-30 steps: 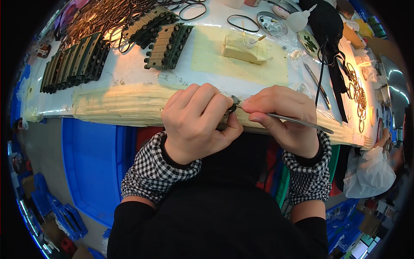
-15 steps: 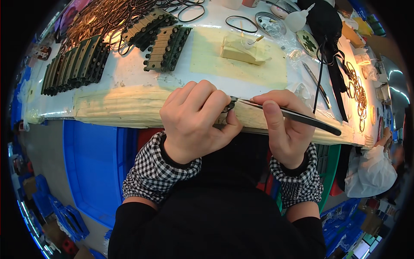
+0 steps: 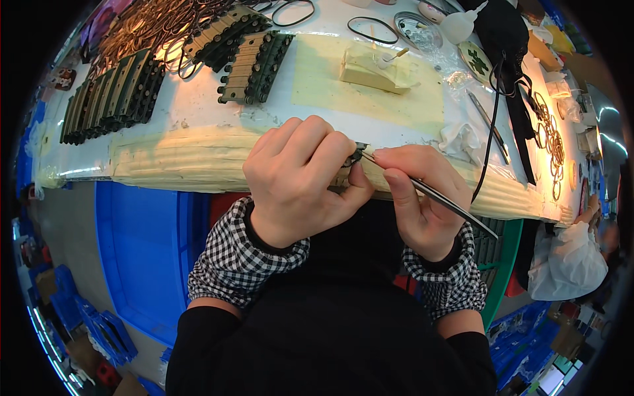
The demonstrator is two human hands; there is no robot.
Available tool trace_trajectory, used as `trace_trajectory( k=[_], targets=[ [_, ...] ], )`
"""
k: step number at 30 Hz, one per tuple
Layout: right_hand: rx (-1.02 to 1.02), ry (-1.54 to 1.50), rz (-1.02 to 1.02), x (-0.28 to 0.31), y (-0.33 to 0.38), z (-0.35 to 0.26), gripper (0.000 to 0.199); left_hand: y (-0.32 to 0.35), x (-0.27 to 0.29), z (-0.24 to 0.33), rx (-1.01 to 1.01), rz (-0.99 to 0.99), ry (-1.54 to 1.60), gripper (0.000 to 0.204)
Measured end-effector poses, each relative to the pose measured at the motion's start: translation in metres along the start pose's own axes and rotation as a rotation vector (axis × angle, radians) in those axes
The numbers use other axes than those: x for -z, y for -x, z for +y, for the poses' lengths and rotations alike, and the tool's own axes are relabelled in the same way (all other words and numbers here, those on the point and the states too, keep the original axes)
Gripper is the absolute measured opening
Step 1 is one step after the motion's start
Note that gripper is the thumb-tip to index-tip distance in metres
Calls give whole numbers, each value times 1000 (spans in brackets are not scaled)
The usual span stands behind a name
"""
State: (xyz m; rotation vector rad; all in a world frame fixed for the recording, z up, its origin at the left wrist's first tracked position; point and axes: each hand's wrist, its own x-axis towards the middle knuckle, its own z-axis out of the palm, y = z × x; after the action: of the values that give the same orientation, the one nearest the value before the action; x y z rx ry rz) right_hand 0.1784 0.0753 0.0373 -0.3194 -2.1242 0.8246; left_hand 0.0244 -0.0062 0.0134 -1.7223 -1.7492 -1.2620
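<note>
At the near edge of the workbench [image 3: 198,125], just above its padded rim, we hold a small dark part [image 3: 356,153], mostly hidden, pinched in our closed left hand [image 3: 300,181]. Our right hand [image 3: 422,198] grips thin tweezers [image 3: 436,198], tip touching the part. We judge we are fitting or picking at it; the next move needs a steady, fine tip. Beyond the part lie rows of green link strips [image 3: 254,66] and a yellow mat [image 3: 330,86].
</note>
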Motion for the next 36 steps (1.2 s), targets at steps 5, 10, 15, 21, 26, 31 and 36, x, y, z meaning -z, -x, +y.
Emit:
trace_trajectory(
  k=[5,10,15,21,26,31,36],
  targets=[
    [130,66,-129,9,-12,2,14,0,1,0,0,-13,11,23],
    [203,106,-180,13,-16,4,17,-1,2,1,3,-18,23,22],
    [207,125,-149,11,-15,3,16,-2,3,1,10,-27,28,21],
    [-426,-327,17,12,-2,-7,18,-2,12,6,34,-106,43,23],
    [-487,-489,-143,3,-1,-2,21,1,13,6,23,-51,65,23],
    [-496,-681,-179,5,-3,1,18,-1,21,12,-7,-42,113,24],
    [-582,-779,-291,15,-10,-2,17,1,28,14,-21,-80,197,24]
  ],
)
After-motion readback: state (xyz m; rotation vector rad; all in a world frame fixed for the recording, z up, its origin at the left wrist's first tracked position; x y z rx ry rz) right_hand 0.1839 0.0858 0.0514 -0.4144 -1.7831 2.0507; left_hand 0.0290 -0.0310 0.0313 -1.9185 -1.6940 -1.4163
